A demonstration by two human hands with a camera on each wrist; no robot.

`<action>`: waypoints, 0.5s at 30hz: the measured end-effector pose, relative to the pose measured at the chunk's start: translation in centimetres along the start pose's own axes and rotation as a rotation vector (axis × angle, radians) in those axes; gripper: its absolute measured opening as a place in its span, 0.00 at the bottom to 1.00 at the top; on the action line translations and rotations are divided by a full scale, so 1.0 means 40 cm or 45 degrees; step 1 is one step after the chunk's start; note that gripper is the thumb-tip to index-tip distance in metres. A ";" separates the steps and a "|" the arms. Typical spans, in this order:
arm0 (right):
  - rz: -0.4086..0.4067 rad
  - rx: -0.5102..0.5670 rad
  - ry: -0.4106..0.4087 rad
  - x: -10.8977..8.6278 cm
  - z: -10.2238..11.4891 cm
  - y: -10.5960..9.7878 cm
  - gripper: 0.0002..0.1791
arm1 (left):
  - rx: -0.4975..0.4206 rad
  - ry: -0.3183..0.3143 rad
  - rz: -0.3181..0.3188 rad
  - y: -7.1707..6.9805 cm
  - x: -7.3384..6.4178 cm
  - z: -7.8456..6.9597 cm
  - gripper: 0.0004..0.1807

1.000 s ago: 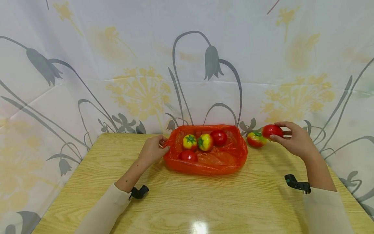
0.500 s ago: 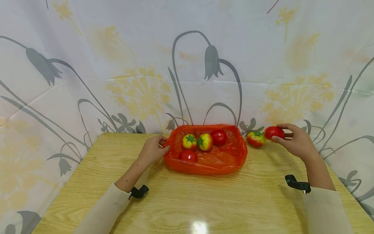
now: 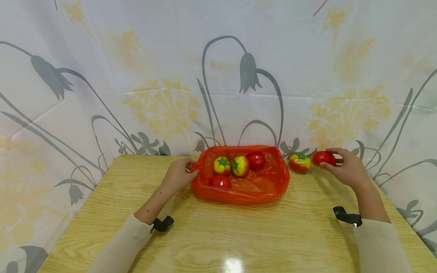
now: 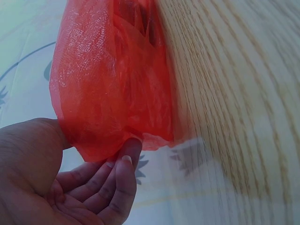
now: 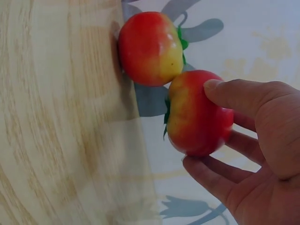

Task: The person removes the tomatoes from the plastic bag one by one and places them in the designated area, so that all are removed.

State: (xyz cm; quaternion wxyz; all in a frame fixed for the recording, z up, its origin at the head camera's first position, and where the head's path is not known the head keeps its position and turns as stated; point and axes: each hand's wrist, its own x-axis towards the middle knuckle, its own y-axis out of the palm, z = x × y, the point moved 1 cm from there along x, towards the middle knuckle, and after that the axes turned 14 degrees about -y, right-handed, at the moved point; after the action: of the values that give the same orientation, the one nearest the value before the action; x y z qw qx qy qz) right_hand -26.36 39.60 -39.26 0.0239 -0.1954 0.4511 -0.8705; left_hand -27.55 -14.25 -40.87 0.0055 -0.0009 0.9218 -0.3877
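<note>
A red plastic bag (image 3: pixel 239 197) lies spread wide on the table, its mouth facing up. Inside it are two yellow-and-red tomatoes with green tops, one being this tomato (image 3: pixel 240 166), and two red ones, including a red tomato (image 3: pixel 255 160) at the back. My left hand (image 3: pixel 177 176) pinches the bag's left edge between thumb and fingers; the left wrist view shows the thin red film (image 4: pixel 112 93) there. Right of the bag, my right hand (image 3: pixel 349 168) grips a red tomato (image 5: pixel 199 115) with a green calyx. Beside that one sits another yellow-and-red tomato (image 3: pixel 300 163).
The wood-grain table (image 3: pixel 218 235) runs up to a white curtain (image 3: pixel 164 57) printed with grey and yellow flowers. The bag and the loose tomato sit close to the table's far edge. A black wrist mount (image 3: pixel 346 217) sticks out from each sleeve.
My right hand has shifted slightly right and down with the tomato, away from the loose tomato beside it. The left hand and the bag have stayed put.
</note>
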 end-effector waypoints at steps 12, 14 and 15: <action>-0.013 -0.029 -0.007 -0.004 -0.023 0.016 0.33 | -0.003 -0.011 0.006 0.000 -0.002 0.000 0.13; -0.005 -0.029 0.006 -0.006 -0.026 0.017 0.34 | -0.002 -0.012 0.008 0.000 -0.002 0.000 0.13; -0.001 -0.030 0.011 -0.007 -0.027 0.018 0.34 | -0.004 -0.011 0.009 0.000 -0.002 -0.001 0.13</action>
State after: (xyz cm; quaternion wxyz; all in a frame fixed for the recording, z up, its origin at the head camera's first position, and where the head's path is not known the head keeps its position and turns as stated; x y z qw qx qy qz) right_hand -26.59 40.09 -40.48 0.0192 -0.1921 0.4612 -0.8660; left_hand -27.49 -14.24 -40.86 0.0107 0.0006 0.9223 -0.3864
